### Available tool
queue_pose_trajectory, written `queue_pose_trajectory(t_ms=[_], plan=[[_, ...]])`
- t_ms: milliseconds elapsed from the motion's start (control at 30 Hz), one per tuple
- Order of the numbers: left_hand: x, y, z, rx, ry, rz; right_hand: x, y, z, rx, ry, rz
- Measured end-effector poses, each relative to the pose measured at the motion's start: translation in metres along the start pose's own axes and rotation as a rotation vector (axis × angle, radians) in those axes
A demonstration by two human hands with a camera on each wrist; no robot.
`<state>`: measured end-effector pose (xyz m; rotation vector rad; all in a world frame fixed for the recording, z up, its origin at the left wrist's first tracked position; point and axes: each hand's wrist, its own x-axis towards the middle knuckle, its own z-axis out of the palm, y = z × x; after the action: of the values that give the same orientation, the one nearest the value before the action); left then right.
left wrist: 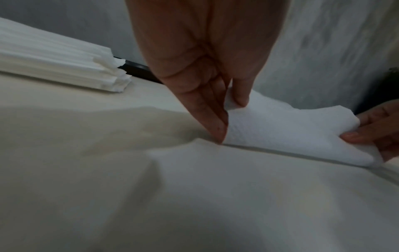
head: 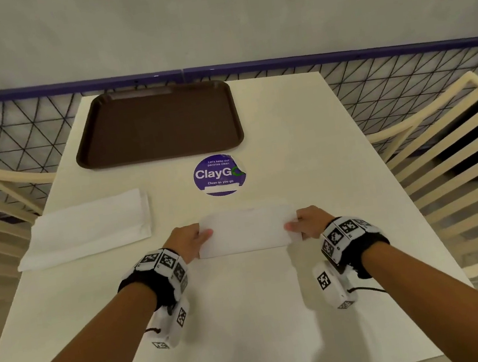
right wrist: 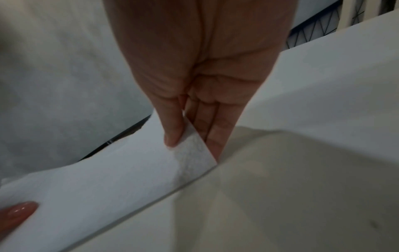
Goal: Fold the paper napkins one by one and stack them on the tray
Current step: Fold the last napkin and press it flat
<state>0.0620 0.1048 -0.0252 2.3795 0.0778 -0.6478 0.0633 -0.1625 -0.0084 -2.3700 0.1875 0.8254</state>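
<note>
A white paper napkin [head: 249, 230] lies in the middle of the table, its near half lifted off the surface. My left hand [head: 192, 238] pinches the napkin's left end [left wrist: 237, 109] between thumb and fingers. My right hand [head: 305, 223] pinches the right end [right wrist: 190, 145] the same way. A stack of unfolded white napkins [head: 91, 226] sits to the left, also seen in the left wrist view as a napkin stack [left wrist: 58, 61]. The brown tray [head: 89, 158] lies at the far left of the table with nothing on it.
A round purple ClayGo sticker [head: 218, 175] is stuck on the white table [head: 317, 140] between napkin and tray. Cream slatted chairs [head: 447, 159] stand at both sides. A black mesh fence [head: 401, 80] runs behind the far edge.
</note>
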Motion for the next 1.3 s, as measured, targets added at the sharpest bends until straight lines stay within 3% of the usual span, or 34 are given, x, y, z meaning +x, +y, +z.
queue_pose_trajectory(t_ms=[467, 867, 967, 1067, 1167, 1267, 1300], plan=[[0.028, 0.013, -0.006, 0.039, -0.024, -0.161, 0.045, 0.003, -0.003, 0.016, 0.051, 0.109], [0.036, 0.022, -0.004, 0.294, -0.038, -0.211, 0.052, 0.002, -0.001, 0.003, 0.062, 0.116], [0.037, 0.026, 0.0, 0.375, 0.07, -0.132, 0.053, 0.003, -0.001, -0.007, 0.075, 0.121], [0.032, 0.034, 0.006, 0.555, 0.24, 0.12, 0.053, 0.002, -0.001, -0.012, 0.081, 0.112], [0.023, 0.048, 0.007, 0.891, 0.266, 0.387, 0.052, 0.0, -0.001, -0.018, 0.086, 0.125], [0.018, 0.053, 0.017, 0.942, 0.155, 0.403, 0.053, -0.002, -0.001, -0.029, 0.095, 0.126], [0.012, 0.056, 0.017, 0.909, 0.187, 0.406, 0.05, -0.004, -0.001, -0.029, 0.096, 0.144]])
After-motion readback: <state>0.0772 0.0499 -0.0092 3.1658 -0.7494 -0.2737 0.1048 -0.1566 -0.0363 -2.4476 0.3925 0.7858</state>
